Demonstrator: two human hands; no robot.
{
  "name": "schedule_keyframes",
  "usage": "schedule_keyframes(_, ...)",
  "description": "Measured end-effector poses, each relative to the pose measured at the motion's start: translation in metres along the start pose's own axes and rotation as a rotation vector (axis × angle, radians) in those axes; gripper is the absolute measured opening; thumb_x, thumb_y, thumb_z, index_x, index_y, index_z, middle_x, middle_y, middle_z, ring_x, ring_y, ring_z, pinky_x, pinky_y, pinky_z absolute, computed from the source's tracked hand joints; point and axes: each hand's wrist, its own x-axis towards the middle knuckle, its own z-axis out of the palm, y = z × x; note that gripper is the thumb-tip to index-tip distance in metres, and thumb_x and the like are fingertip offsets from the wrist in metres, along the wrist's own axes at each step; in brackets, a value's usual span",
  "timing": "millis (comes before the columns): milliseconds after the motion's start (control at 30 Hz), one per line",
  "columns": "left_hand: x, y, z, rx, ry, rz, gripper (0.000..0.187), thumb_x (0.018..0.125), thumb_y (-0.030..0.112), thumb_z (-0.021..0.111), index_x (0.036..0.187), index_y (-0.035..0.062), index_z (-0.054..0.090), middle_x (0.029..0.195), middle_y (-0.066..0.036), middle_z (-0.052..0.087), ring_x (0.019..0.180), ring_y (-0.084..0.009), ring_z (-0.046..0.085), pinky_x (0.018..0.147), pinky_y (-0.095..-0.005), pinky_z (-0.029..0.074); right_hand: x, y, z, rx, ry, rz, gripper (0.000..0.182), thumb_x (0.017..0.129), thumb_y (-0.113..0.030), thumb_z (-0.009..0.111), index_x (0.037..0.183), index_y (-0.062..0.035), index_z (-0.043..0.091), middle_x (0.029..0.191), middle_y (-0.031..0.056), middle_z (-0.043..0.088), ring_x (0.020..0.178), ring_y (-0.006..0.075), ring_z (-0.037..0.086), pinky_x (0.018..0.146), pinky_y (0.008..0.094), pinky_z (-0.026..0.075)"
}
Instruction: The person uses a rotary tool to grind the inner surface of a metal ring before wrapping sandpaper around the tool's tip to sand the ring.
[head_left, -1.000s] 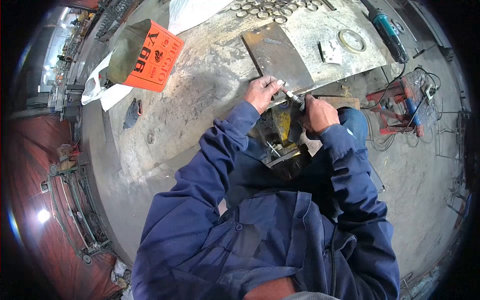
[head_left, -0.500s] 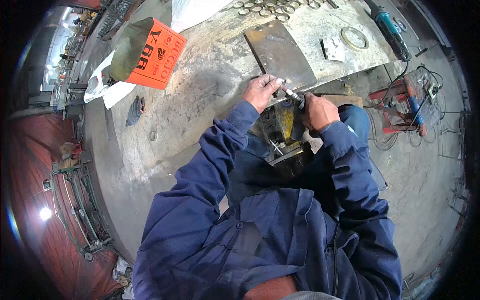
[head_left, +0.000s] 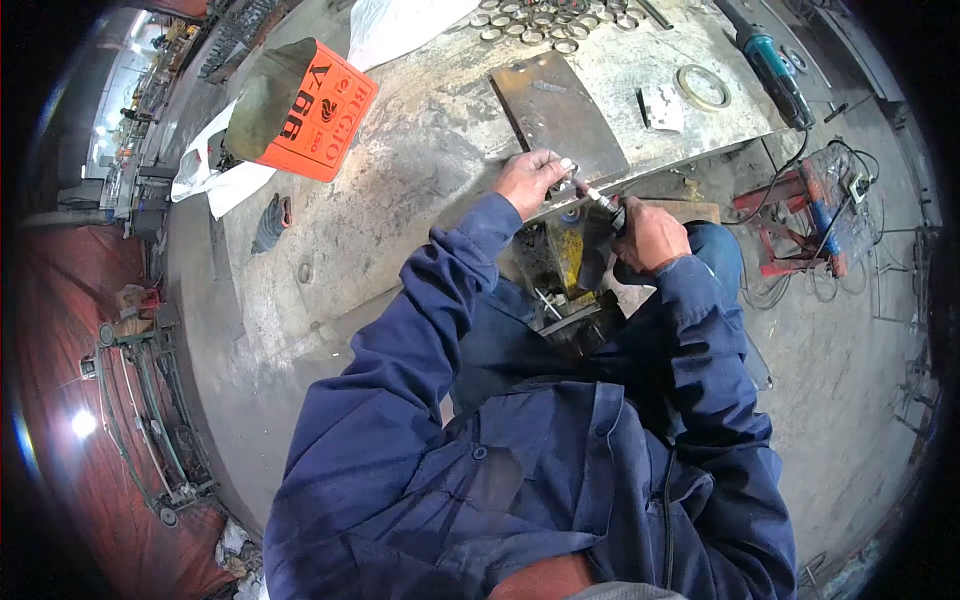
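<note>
My left hand [head_left: 528,184] is closed in a pinch on a small metal part [head_left: 569,176] by the front edge of the steel plate [head_left: 558,112]; the fingers hide most of this part. Wrapped round a slim die grinder [head_left: 606,203] is my right hand [head_left: 652,236], low beside the bench edge. The grinder's narrow light tip points up and left, right at the part in my left fingers. The dark rear of the tool is mostly hidden by my right hand.
Several metal rings [head_left: 541,20] lie at the back of the bench [head_left: 390,190]. A larger ring [head_left: 704,87] and a teal angle grinder [head_left: 774,68] are at the right. An orange tin [head_left: 318,125] and a dark glove [head_left: 270,224] are at the left. A red stand [head_left: 785,215] is on the floor.
My right hand has shifted slightly right and down with the die grinder, showing more of its tip. My left hand keeps its pinch, moved slightly right.
</note>
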Motion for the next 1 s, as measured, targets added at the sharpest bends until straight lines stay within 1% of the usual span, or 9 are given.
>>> schedule_keyframes(67, -0.003, 0.002, 0.0, 0.03, 0.0, 0.002, 0.025, 0.09, 0.029, 0.056, 0.088, 0.0062, 0.067, 0.075, 0.0, 0.061, 0.072, -0.0084, 0.051, 0.069, -0.0267, 0.042, 0.0, -0.006, -0.002, -0.006, 0.062, -0.049, 0.018, 0.074, -0.016, 0.059, 0.087, -0.0034, 0.055, 0.083, 0.0218, 0.064, 0.083, 0.0391, 0.062, 0.07, 0.0472, 0.049)
schedule_keyframes(167, -0.008, 0.004, 0.001, 0.027, -0.03, 0.067, 0.025, 0.091, 0.028, 0.057, 0.089, 0.006, 0.067, 0.075, 0.002, 0.06, 0.073, -0.0081, 0.05, 0.069, -0.0263, 0.042, 0.008, -0.012, 0.001, -0.024, 0.069, -0.016, 0.017, 0.075, -0.015, 0.058, 0.086, -0.0029, 0.055, 0.082, 0.0217, 0.064, 0.082, 0.0391, 0.063, 0.07, 0.0471, 0.049)
schedule_keyframes(200, -0.01, 0.001, 0.004, -0.036, -0.007, 0.088, 0.024, 0.091, 0.027, 0.057, 0.089, 0.0059, 0.068, 0.077, 0.002, 0.061, 0.074, -0.0077, 0.051, 0.069, -0.0259, 0.042, 0.011, -0.012, 0.007, -0.019, 0.061, -0.019, 0.017, 0.075, -0.015, 0.058, 0.086, -0.0029, 0.055, 0.082, 0.0217, 0.064, 0.082, 0.0391, 0.063, 0.07, 0.0471, 0.049)
schedule_keyframes(267, -0.016, -0.005, 0.005, -0.1, 0.015, 0.105, 0.023, 0.092, 0.026, 0.056, 0.089, 0.0058, 0.068, 0.078, 0.002, 0.062, 0.075, -0.0073, 0.051, 0.07, -0.0254, 0.042, 0.016, -0.008, 0.016, -0.03, 0.018, 0.012, 0.035, 0.067, -0.022, 0.068, 0.093, -0.0021, 0.054, 0.084, 0.0232, 0.063, 0.084, 0.0401, 0.061, 0.071, 0.0479, 0.048)
schedule_keyframes(333, -0.024, 0.007, 0.007, -0.066, 0.052, 0.175, 0.022, 0.093, 0.023, 0.056, 0.088, 0.0058, 0.068, 0.081, 0.003, 0.063, 0.077, -0.0066, 0.052, 0.073, -0.0242, 0.043, 0.016, -0.006, 0.016, -0.034, 0.034, -0.005, 0.035, 0.068, -0.022, 0.068, 0.093, -0.0024, 0.055, 0.084, 0.0228, 0.063, 0.084, 0.0398, 0.061, 0.071, 0.0477, 0.048)
schedule_keyframes(433, -0.025, 0.004, 0.006, -0.064, 0.043, 0.139, 0.023, 0.093, 0.024, 0.055, 0.088, 0.0053, 0.067, 0.083, 0.001, 0.064, 0.079, -0.0066, 0.053, 0.075, -0.0242, 0.044, 0.017, -0.004, 0.016, -0.034, 0.053, -0.028, 0.035, 0.069, -0.023, 0.068, 0.094, -0.003, 0.055, 0.084, 0.0225, 0.064, 0.083, 0.0397, 0.061, 0.07, 0.0477, 0.048)
schedule_keyframes(900, -0.028, 0.001, 0.013, -0.098, 0.102, 0.14, 0.023, 0.093, 0.025, 0.055, 0.09, 0.0053, 0.067, 0.081, 0.002, 0.062, 0.077, -0.0054, 0.051, 0.071, -0.0242, 0.043, 0.013, -0.011, 0.01, 0.011, -0.012, -0.035, 0.038, 0.067, -0.02, 0.068, 0.099, -0.0028, 0.056, 0.084, 0.0238, 0.063, 0.085, 0.0404, 0.06, 0.072, 0.0473, 0.048)
schedule_keyframes(967, -0.03, 0.0, 0.012, -0.091, 0.102, 0.135, 0.024, 0.093, 0.025, 0.055, 0.09, 0.0051, 0.067, 0.08, 0.002, 0.062, 0.076, -0.0056, 0.051, 0.071, -0.0244, 0.043, 0.012, -0.013, 0.007, -0.037, 0.027, -0.026, 0.022, 0.069, -0.015, 0.063, 0.085, -0.0015, 0.057, 0.084, 0.0219, 0.064, 0.083, 0.0382, 0.063, 0.072, 0.0455, 0.05)
schedule_keyframes(1000, -0.028, 0.001, 0.012, -0.086, 0.099, 0.128, 0.024, 0.093, 0.026, 0.055, 0.089, 0.0049, 0.067, 0.08, 0.002, 0.062, 0.076, -0.0058, 0.05, 0.07, -0.0246, 0.043, 0.013, -0.014, 0.003, -0.041, 0.034, -0.028, 0.022, 0.069, -0.015, 0.063, 0.085, -0.0015, 0.057, 0.084, 0.0219, 0.064, 0.083, 0.0382, 0.063, 0.072, 0.0455, 0.05)
